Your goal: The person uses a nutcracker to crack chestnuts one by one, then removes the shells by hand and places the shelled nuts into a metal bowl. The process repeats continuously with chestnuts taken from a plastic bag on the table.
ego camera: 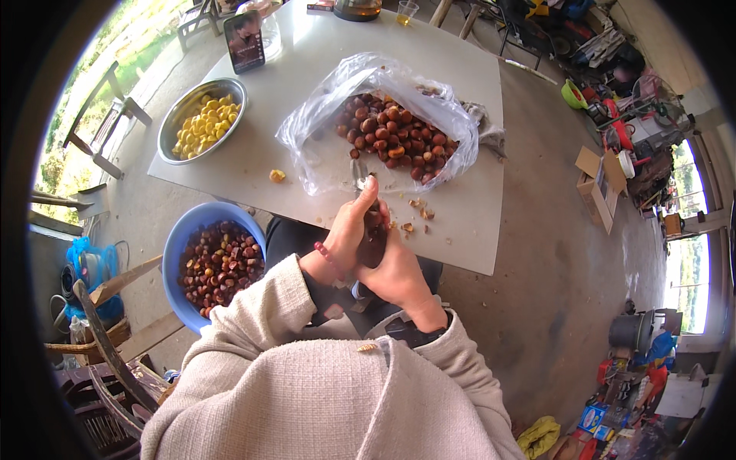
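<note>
My left hand (345, 233) and my right hand (397, 273) meet at the table's near edge. Both are closed around a hand tool with a dark brown handle (372, 244); its metal tip (357, 168) points away from me. The left thumb lies along the tool near the metal, and whether a chestnut is pinched there is hidden. Just beyond lies an open clear plastic bag (313, 138) holding many brown chestnuts (397, 135). Shell scraps (425, 213) are scattered right of my hands. To the left, one peeled chestnut (277, 175) rests on the table.
A steel bowl (242, 109) of peeled yellow chestnuts stands on the table's left side, below a propped phone (244, 43). Lower left, a blue basin (172, 253) holds shells or chestnuts. A cup (406, 12) is at the far edge; a cardboard box (598, 187) sits right.
</note>
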Motion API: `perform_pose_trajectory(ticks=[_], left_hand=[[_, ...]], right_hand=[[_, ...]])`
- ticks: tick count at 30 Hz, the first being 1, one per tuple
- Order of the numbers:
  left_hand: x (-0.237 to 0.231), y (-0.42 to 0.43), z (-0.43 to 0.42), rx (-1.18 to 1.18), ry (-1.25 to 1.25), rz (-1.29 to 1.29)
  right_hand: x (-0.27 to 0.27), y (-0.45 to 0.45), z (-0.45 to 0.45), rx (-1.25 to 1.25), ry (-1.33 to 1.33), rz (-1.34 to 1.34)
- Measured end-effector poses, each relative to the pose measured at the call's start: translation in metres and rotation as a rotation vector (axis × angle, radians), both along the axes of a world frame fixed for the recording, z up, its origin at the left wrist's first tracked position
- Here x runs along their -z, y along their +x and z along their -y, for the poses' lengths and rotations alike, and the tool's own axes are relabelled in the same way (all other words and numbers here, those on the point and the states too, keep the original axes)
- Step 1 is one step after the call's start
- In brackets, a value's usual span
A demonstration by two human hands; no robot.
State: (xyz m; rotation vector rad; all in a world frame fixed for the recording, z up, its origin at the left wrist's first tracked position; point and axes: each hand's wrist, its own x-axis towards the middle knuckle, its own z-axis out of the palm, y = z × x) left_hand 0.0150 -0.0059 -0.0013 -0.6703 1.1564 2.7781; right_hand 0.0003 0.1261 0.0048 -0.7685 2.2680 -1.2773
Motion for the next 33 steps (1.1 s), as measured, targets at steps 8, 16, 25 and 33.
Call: perform_pose_trajectory(ticks=[8, 16, 25, 33], left_hand=[[0.011, 0.008, 0.02, 0.299, 0.138, -0.327], [0.016, 0.01, 0.021, 0.361, 0.11, -0.278], [0.018, 0.011, 0.019, 0.376, -0.032, -0.252], [0.024, 0.012, 0.009, 0.365, 0.221, -0.254]], right_hand=[[-0.029, -0.021, -0.035, -0.174, -0.576, 1.167], [-0.036, -0.022, -0.037, -0.179, -0.565, 1.163], [-0.054, -0.021, -0.037, -0.234, -0.453, 1.01], [-0.072, -0.027, -0.043, -0.114, -0.094, 0.754]])
